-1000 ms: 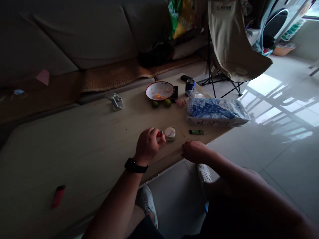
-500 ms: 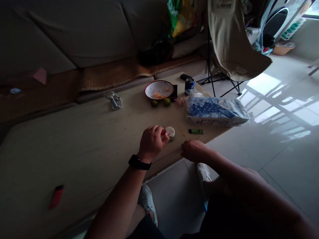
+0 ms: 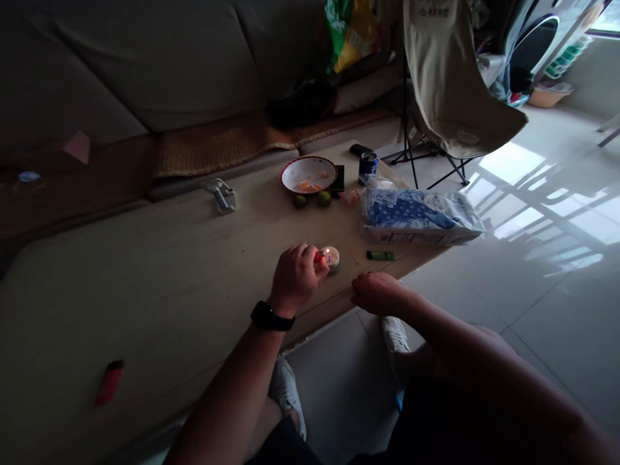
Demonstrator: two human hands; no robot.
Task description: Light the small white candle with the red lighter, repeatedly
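My left hand (image 3: pixel 294 279), with a dark watch at the wrist, is closed around a red lighter (image 3: pixel 318 256). A small bright flame burns at the lighter's metal tip. Just right of it, a small round pale candle-like pot (image 3: pixel 334 261) stands on the table, with a purple bit on its top beside the flame. My right hand (image 3: pixel 378 293) rests by the table's near edge with its fingers curled; what they hold, if anything, is hidden. A green lighter (image 3: pixel 380 256) and a thin yellow stick (image 3: pixel 355 257) lie beyond that hand.
Farther back are a bowl (image 3: pixel 309 166) with orange pieces, green fruits (image 3: pixel 323 199), a blue can (image 3: pixel 368 164) and a plastic-wrapped blue pack (image 3: pixel 421 212). Another red lighter (image 3: pixel 110 382) lies at the near left, a white-grey holder (image 3: pixel 223 197) behind. A folding chair (image 3: pixel 445 84) stands beyond.
A flame has appeared at the tip of the red lighter in my left hand, lighting the pot's top. Both hands have stayed almost still.
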